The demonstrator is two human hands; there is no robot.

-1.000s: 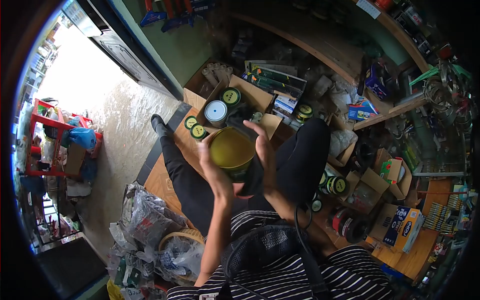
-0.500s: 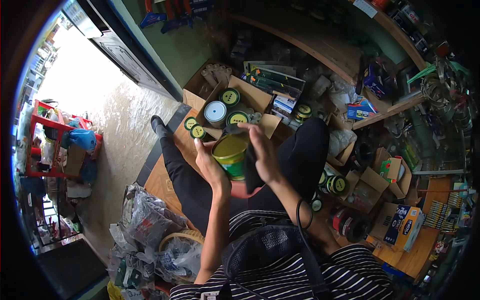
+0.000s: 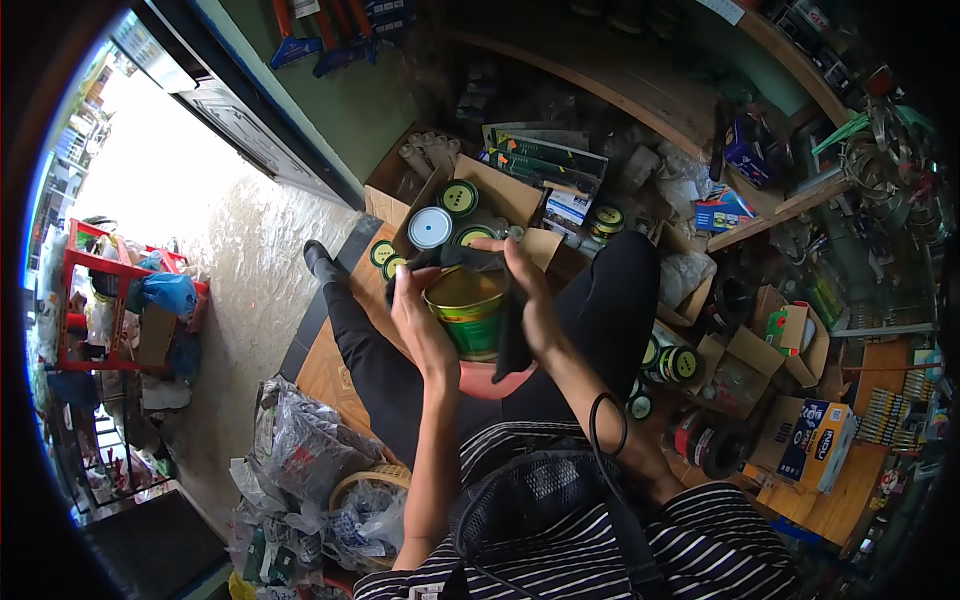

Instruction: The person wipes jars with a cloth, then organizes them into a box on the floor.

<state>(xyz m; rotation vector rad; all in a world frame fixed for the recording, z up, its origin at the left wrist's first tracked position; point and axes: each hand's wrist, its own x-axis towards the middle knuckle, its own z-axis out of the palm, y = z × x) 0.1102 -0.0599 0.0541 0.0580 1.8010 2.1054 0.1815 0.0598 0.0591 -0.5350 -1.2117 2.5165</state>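
Observation:
Over my lap is a green and yellow tin can (image 3: 474,332), tilted so its top end faces away from me. My left hand (image 3: 424,328) is wrapped round the can's left side, with dark cloth showing by its fingertips. My right hand (image 3: 530,300) grips a black cloth (image 3: 514,345) against the can's right side and far rim. Part of the cloth hangs below the right hand. Beneath the can a pink bowl-like thing (image 3: 490,380) shows between my thighs, mostly hidden.
Ahead, a cardboard box (image 3: 505,190) holds several cans, one with a white lid (image 3: 430,228). Plastic bags (image 3: 300,440) and a wicker basket (image 3: 370,475) lie at my left. More boxes (image 3: 800,440) and cans (image 3: 683,364) are at my right. A red rack (image 3: 95,255) stands outside.
The black cloth now stretches along the can's far rim toward my left hand. My left fingers have shifted up, and the can has turned slightly more upright.

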